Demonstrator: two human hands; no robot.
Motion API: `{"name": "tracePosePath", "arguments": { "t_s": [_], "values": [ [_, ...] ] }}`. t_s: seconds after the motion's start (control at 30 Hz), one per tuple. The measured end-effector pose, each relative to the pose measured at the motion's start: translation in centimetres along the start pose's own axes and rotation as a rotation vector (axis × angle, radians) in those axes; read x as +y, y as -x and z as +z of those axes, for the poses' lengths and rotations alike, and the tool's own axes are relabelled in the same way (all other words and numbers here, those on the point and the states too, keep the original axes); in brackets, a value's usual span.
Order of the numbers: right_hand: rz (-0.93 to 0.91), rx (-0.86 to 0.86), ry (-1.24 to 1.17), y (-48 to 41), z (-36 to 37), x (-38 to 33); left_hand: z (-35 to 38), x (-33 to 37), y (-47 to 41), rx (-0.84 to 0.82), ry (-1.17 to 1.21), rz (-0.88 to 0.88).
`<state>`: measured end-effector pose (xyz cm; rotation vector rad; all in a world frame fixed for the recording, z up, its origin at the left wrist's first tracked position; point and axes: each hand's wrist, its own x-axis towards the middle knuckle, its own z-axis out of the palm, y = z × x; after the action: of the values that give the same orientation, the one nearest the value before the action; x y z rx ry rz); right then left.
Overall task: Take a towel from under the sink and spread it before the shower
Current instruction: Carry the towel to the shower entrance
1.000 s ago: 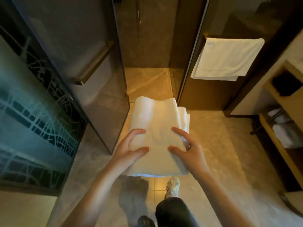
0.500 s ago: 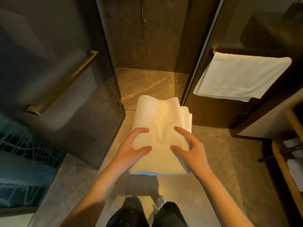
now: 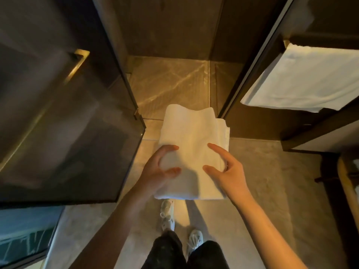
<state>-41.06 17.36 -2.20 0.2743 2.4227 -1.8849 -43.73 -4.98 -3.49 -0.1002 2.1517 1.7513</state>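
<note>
A folded white towel (image 3: 191,136) is held level in front of me, above the floor at the shower's threshold. My left hand (image 3: 155,171) grips its near left edge, thumb on top. My right hand (image 3: 226,171) holds the near right edge, thumb and forefinger spread over the top. The shower floor (image 3: 171,82) of veined brown stone lies just beyond the towel, between the open glass door and a fixed glass panel.
The open glass shower door (image 3: 68,123) with a brass handle (image 3: 76,65) stands on the left. A second white towel (image 3: 307,80) hangs on a bar at the right. A wooden shelf edge (image 3: 347,189) shows far right. My shoes (image 3: 168,214) stand on the grey floor.
I have stepped closer to the shower; the door and the hanging towel have slid outward in view. Both hands keep the same hold on the folded towel.
</note>
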Motion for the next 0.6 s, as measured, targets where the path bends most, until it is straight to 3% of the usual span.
{"name": "tracePosePath", "arguments": {
  "t_s": [0.3, 0.6],
  "values": [
    [0.084, 0.047, 0.015, -12.3, 3.3, 5.8, -1.4, -5.8, -14.7, -0.074, -0.028, 0.008],
    [0.157, -0.044, -0.008, -24.1, 6.8, 27.8, 5.0, -25.9, -28.5, -0.023, -0.077, -0.122]
  ]
}}
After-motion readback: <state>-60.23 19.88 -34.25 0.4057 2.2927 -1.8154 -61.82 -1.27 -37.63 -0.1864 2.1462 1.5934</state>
